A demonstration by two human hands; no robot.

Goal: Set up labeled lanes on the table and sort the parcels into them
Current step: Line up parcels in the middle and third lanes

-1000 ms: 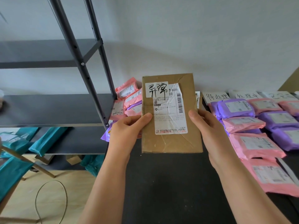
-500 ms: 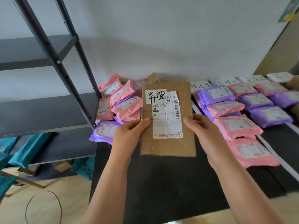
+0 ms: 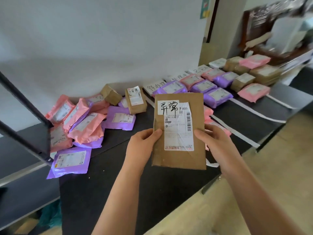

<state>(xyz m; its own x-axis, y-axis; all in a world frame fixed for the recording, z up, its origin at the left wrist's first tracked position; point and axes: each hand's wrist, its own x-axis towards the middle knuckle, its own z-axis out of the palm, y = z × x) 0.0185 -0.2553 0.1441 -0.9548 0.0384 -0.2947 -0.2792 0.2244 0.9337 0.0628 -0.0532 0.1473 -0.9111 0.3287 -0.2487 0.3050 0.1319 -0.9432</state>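
1. A flat brown cardboard parcel (image 3: 177, 155) is held upright above the black table (image 3: 101, 175), clear of its surface, with its front face toward the camera.
2. The left hand (image 3: 140, 146) grips the parcel's left edge. Its thumb lies across the front, and its fingers are curled out of sight behind the cardboard.
3. The right hand (image 3: 214, 141) grips the right edge in the same way, its thumb resting on the printed white shipping label (image 3: 179, 134).
4. A white handwritten sticker (image 3: 168, 107) sits at the parcel's upper left, overlapping the top of the shipping label.
5. To the left, a loose heap of pink and purple plastic mailer bags (image 3: 84, 122) lies on the table by the wall, beside a black metal shelf frame (image 3: 22, 102).
6. Two small brown cardboard boxes (image 3: 136, 101) stand at the heap's far edge. The one nearer the parcel carries a similar handwritten sticker.
7. To the right, white handwritten lane cards (image 3: 155, 85) line the wall, and white tape strips (image 3: 247, 114) run across the table between the lanes.
8. Rows of purple and pink sorted bags (image 3: 216, 97) fill the nearer lanes.
9. The farthest lane holds stacked brown boxes (image 3: 243, 80) with pink bags, and that corner is blurred.
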